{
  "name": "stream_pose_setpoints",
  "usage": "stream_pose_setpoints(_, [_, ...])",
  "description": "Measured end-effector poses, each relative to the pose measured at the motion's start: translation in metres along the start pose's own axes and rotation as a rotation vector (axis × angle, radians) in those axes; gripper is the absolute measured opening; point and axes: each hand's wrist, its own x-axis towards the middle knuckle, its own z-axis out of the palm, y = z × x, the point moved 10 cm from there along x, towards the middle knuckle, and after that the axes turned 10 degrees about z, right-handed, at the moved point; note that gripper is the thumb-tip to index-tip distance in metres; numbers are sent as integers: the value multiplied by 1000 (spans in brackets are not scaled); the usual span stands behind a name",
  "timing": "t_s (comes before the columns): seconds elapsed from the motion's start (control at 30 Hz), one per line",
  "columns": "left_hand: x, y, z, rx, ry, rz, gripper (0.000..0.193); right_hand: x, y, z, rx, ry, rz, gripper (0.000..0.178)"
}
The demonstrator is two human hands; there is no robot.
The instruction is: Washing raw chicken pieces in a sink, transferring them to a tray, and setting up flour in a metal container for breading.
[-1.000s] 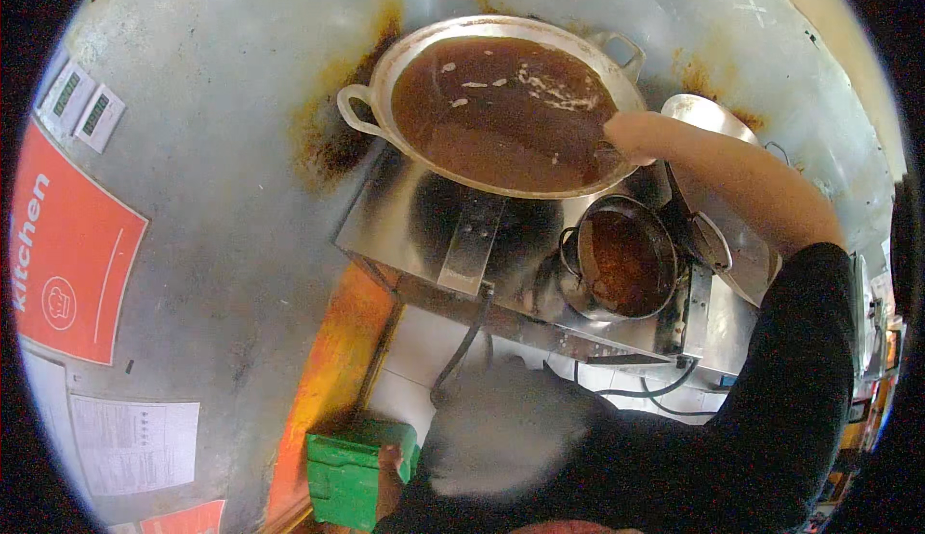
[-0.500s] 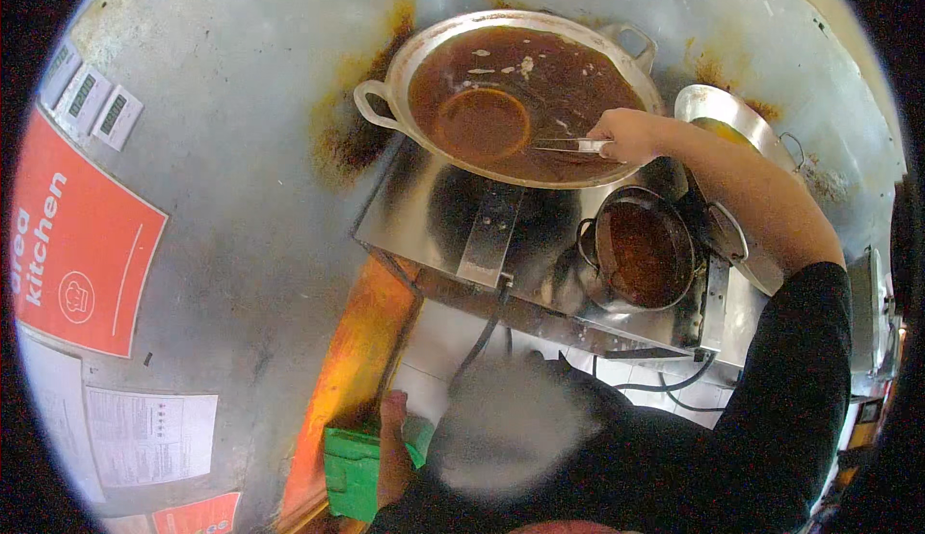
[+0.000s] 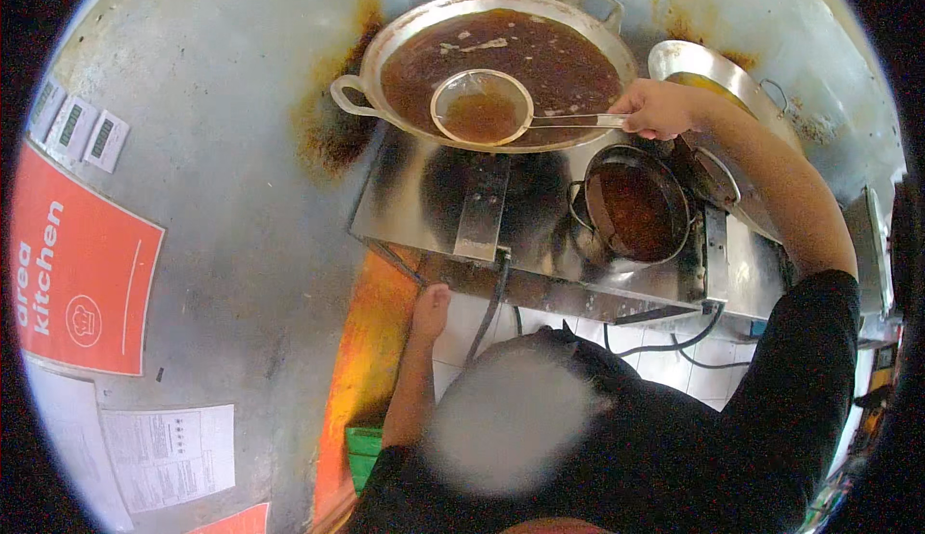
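Observation:
My right hand (image 3: 660,110) is closed round the handle of a wire-mesh strainer (image 3: 484,107). The strainer's round rim stands out above the dark brown liquid, over the near side of a large two-handled wok (image 3: 349,110), with some liquid or small bits showing through the mesh. Pale foam patches float on the liquid behind it. Low on the left, my left hand (image 3: 433,310) is loosely curled in front of the stove's lower left edge, and no object shows in it.
On the steel stove (image 3: 405,211), a smaller dark pot (image 3: 636,204) of reddish-brown liquid stands below my right forearm. A silver pan (image 3: 708,60) sits at the back right. Black hoses (image 3: 489,307) hang underneath. A green crate (image 3: 362,457) stands low on the left.
The strainer has risen from the liquid, where it lay partly sunk. My left hand has come up from beside the green crate towards the stove. The whole view has shifted a little.

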Motion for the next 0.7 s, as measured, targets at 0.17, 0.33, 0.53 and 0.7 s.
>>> stream_pose_setpoints(0.17, [24,-24,25,-110,-29,15,30,-33,15,9,72,24,98,31])
stream_pose_setpoints(0.33, [38,-12,44,-59,-134,-37,35,-49,32,13,33,179,64,31])
stream_pose_setpoints(0.53, [33,-11,47,-204,-83,-49,32,-61,36,27,272,238,139,28])
stream_pose_setpoints(0.7, [34,28,31,-87,-31,30,31,-66,49,25,331,372,220,26])
